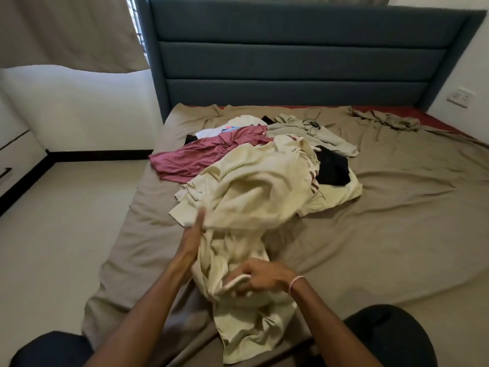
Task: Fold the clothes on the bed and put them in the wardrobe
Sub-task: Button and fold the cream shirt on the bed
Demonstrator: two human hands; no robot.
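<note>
1. The cream shirt [251,186] is the piece you are working on. It runs from the pile in the middle of the frame down to the lower centre. It is bunched up and partly lifted off the bed [397,221].
2. Your right hand [260,278], at lower centre, has its grip clamped on a rolled edge of the cream shirt, with the fingers curled round it.
3. Your left hand [193,237] is higher and to the left, lying against the cloth with the thumb pointing up. The fingers are blurred and partly behind the fabric. I cannot tell whether that grip is closed on the cloth or only pressed to it.
4. Expect the cream shirt to be light, limp and without stiffness. It will likely sag wherever you do not hold it, and it won't break or slide from a pinch.
5. A mid-cloth handful only makes a bundle. Take hold at the seams, either the two shoulders or the two hem corners, with your hands well apart so it hangs flat.
6. Its far end lies over the pile, touching the maroon shirt [211,152] and the black garment [332,168]. The grey top [312,133] and white printed shirt [211,132] lie behind. Lift the cream shirt clear rather than dragging it, or the others may come along.
7. Everything in the pile looks unfolded, so the job seems barely begun. The wardrobe is not in view.
</note>
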